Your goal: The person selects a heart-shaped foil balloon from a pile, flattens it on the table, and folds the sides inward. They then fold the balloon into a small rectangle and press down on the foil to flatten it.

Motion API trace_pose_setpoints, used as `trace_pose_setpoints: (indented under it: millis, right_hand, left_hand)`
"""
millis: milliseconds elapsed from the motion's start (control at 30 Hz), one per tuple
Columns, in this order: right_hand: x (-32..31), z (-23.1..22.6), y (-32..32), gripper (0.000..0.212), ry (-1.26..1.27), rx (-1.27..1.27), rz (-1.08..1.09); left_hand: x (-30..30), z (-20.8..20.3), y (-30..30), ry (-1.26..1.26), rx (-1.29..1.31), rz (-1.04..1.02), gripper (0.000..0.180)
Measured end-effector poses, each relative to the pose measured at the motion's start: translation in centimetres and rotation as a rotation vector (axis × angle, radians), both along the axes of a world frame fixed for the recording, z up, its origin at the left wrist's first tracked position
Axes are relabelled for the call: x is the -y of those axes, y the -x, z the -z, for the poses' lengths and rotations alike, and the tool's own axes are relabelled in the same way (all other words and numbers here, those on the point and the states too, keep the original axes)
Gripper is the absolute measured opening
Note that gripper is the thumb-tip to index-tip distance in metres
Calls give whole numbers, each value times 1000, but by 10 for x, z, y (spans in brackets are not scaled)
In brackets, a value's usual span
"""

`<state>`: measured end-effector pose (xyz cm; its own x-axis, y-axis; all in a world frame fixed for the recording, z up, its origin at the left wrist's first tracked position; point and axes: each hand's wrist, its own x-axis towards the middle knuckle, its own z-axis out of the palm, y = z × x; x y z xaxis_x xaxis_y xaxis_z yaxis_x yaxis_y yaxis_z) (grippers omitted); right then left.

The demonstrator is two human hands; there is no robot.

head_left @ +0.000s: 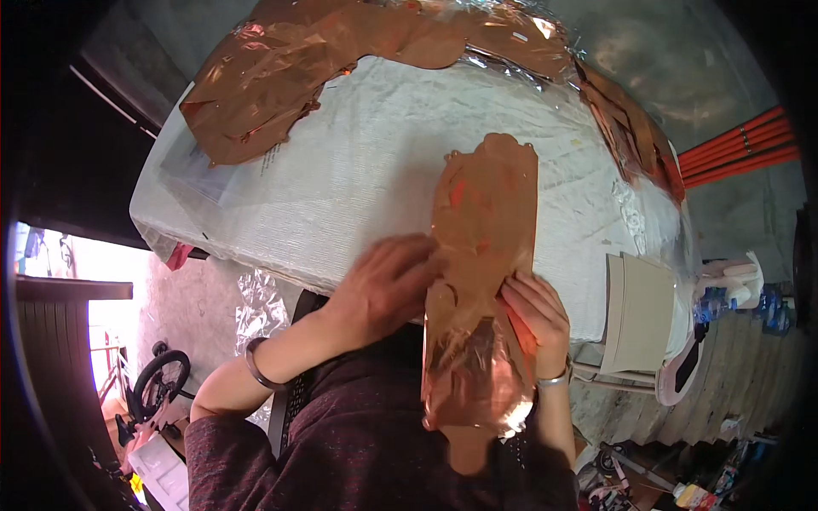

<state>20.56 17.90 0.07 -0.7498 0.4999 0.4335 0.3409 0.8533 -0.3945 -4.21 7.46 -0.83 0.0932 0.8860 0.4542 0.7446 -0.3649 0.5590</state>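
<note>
A long copper-coloured foil sheet point(486, 230) with a scalloped far end lies across the near edge of a white padded table point(366, 170) and hangs down toward my lap. My left hand point(388, 285) presses flat on the table at the sheet's left edge, fingertips touching the foil. My right hand point(537, 315) grips the sheet's right edge, fingers curled around it.
More copper foil pieces point(281, 77) are piled along the table's far left, and others point(630, 128) lie along its right edge. Beige cards point(639, 315) stand at the table's right. Red pipes point(741, 145) run along the wall. Clear plastic point(264, 307) hangs below the table.
</note>
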Motion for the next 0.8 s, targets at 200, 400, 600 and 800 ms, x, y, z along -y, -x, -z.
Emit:
trace_pose_setpoints:
  millis: [200,400,600,800]
  right_hand:
    - [-9,4,10,34,-1,14,20]
    - [-6,-9,-8,58,97,216,61]
    - [-4,-13,-29,80,178,397,84]
    - [-7,-22,-29,84,253,404,59]
  left_hand:
    - [-20,-13,29,183,98,128,61]
    - [-55,-2,40,176,43,59,50]
    - [-76,9,40,183,-16,8,44]
    - [-85,11,41,96,-88,28,41]
